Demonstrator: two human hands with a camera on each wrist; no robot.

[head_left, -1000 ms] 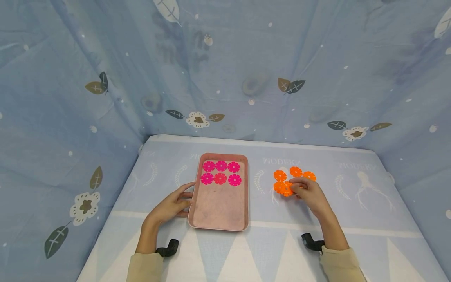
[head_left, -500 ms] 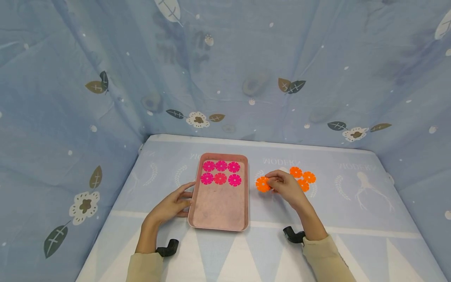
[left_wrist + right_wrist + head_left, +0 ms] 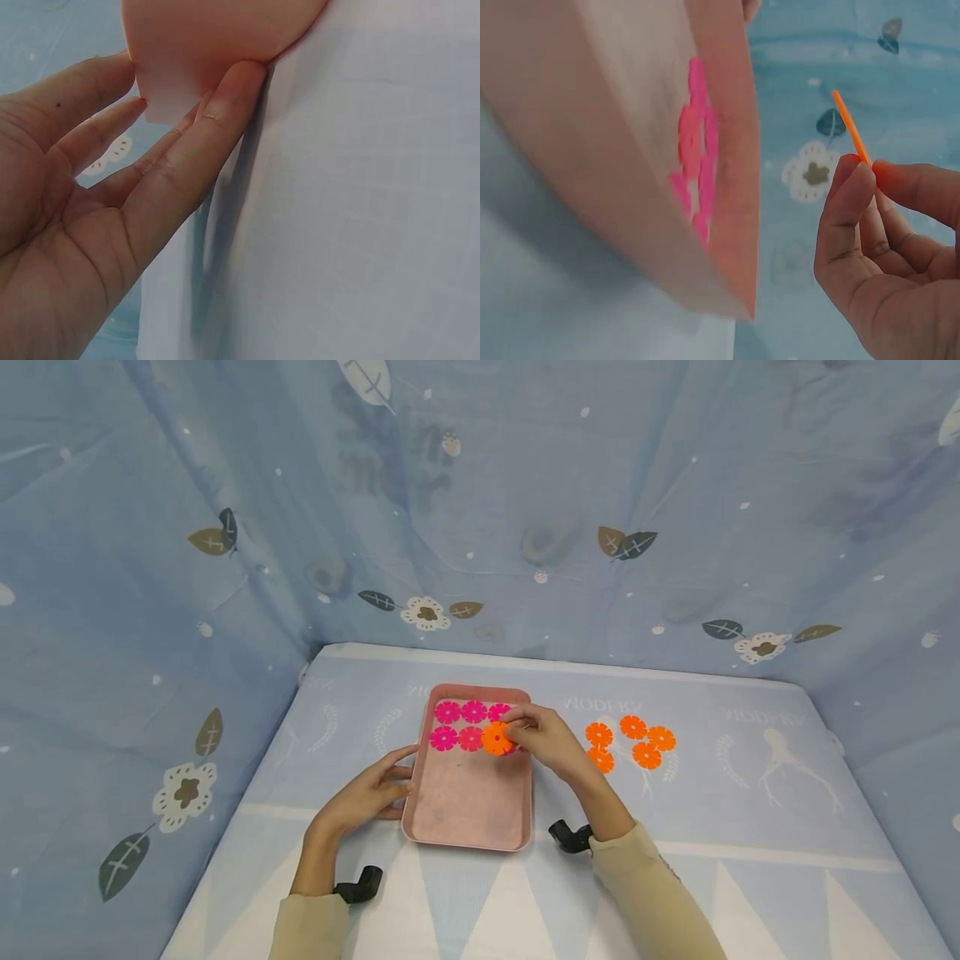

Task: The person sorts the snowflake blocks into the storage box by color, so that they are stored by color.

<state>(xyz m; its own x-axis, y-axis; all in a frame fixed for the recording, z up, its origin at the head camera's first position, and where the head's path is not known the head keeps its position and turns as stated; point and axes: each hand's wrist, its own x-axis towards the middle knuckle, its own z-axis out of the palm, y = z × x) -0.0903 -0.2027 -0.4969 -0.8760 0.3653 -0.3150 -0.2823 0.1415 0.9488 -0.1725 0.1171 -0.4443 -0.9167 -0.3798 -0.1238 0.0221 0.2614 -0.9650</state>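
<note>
A pink rectangular tray (image 3: 467, 806) holds two rows of pink notched plastic discs (image 3: 444, 737) at its far end. Over the right end of the nearer row, my right hand (image 3: 553, 745) pinches an orange notched plastic disc (image 3: 495, 739) between thumb and finger. The right wrist view shows that orange disc (image 3: 853, 129) edge-on, tilted and raised clear of the tray. My left hand (image 3: 363, 795) rests its fingertips against the tray's left side. In the left wrist view its fingers (image 3: 169, 169) are extended and touch the outside of the tray wall (image 3: 202, 45).
Several loose orange discs (image 3: 647, 755) lie on the patterned tablecloth (image 3: 720, 810) right of the tray. Blue curtain cloth (image 3: 480, 510) hangs behind and at both sides of the table. A black wrist mount (image 3: 360, 887) sits on each forearm.
My right hand has picked the orange disc from the group on the right and carried it left over the tray. The left hand stays against the tray's side.
</note>
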